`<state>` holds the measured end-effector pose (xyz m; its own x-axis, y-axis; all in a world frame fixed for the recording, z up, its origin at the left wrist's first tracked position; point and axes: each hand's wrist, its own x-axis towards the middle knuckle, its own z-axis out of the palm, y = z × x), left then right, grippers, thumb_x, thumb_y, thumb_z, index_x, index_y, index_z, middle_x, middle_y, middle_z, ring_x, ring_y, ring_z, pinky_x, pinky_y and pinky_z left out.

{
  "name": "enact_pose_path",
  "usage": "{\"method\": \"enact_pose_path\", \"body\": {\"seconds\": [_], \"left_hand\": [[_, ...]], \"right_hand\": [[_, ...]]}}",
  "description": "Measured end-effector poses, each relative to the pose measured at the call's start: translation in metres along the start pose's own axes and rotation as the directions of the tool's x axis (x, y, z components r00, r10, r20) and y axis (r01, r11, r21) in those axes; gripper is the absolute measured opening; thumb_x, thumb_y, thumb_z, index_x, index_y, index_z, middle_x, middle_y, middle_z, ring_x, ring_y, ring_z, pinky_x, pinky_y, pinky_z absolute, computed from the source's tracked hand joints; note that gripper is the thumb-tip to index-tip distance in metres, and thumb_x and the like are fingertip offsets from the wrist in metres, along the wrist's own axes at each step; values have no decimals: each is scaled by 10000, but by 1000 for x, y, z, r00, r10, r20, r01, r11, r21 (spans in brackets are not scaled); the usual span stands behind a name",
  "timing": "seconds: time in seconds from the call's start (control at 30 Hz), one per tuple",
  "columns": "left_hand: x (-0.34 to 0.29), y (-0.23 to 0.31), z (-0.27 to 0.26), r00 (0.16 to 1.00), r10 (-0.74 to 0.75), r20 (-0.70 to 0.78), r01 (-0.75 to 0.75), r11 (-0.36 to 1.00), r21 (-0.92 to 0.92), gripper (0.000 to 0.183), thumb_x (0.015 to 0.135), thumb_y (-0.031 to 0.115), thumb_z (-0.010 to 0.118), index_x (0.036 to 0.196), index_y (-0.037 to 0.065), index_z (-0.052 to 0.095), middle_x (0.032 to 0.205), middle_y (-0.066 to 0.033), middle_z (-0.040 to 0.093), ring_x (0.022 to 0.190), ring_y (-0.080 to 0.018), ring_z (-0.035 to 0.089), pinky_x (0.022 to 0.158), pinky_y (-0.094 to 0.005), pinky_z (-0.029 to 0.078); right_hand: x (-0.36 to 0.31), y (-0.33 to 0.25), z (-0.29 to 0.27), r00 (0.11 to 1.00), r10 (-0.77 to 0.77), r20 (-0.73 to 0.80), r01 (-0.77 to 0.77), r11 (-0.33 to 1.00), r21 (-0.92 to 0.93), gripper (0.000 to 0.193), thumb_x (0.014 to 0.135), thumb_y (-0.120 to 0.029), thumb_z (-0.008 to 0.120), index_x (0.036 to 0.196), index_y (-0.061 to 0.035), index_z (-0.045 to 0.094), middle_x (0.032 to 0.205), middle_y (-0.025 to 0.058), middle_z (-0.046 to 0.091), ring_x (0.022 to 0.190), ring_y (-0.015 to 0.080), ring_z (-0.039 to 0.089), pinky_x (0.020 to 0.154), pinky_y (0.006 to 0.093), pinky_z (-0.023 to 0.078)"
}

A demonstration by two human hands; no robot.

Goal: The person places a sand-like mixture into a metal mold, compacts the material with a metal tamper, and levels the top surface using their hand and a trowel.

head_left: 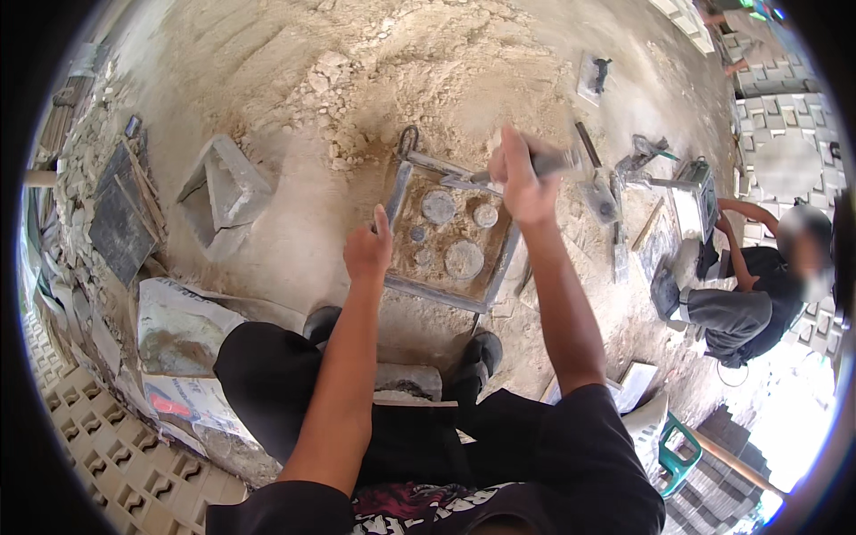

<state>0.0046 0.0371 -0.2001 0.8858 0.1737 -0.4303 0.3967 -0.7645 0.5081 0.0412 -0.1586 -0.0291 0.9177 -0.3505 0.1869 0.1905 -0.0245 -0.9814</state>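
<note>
A square metal mould frame [437, 296] lies on the dusty ground between my feet, packed with pale sand-like material. Round grey discs of different sizes sit in it, among them a large disc [464, 259] and another disc [438, 206]. My left hand [366, 251] is closed at the frame's left side, thumb up along the edge. Over the far right corner, my right hand [526, 185] grips a short dark tool [555, 160], smeared by motion, so its kind cannot be made out. A metal loop [407, 141] stands at the frame's far left corner.
Loose sand [330, 80] spreads beyond the frame. A hollow concrete piece [239, 189] lies left; a torn sack [183, 330] is nearer me. Hand tools [599, 198] lie right of the frame. Farther right, another person [744, 303] sits by a similar mould [695, 207].
</note>
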Motion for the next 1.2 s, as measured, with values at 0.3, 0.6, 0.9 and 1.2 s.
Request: {"method": "enact_pose_path", "body": {"seconds": [0.3,0.6,0.9,1.2], "left_hand": [[-3,1,-8,999,-23,-32,22,1000,-7,780,938,640,296,865,-6,727,893,-259,682,895,-433,651,835,-506,497],[-4,2,-12,998,-48,-37,48,999,10,796,930,652,321,932,-41,714,948,-277,677,953,-436,639,868,-500,486],[-6,3,-8,999,-18,-42,19,999,30,799,938,643,304,940,-44,713,955,-269,679,961,-433,637,874,-494,485],[-3,1,-4,998,-2,-68,5,999,37,779,941,630,301,953,-30,716,969,-271,677,963,-429,641,875,-496,486]], "right_hand": [[-13,-20,-28,995,91,28,-90,994,-56,428,965,-168,566,560,-88,452,506,-49,428,469,28,363,426,251,264],[-38,-28,-48,999,-33,4,34,996,-81,452,964,-148,563,543,-71,420,524,-44,442,494,27,387,442,255,275],[-42,-12,-66,986,-114,-120,97,986,-138,476,1004,-150,486,535,-96,432,470,-1,431,408,77,341,400,264,265],[-40,-17,-52,942,-71,-329,19,987,-158,500,1007,-194,490,522,-105,401,447,-19,381,397,72,310,401,266,210]]}}
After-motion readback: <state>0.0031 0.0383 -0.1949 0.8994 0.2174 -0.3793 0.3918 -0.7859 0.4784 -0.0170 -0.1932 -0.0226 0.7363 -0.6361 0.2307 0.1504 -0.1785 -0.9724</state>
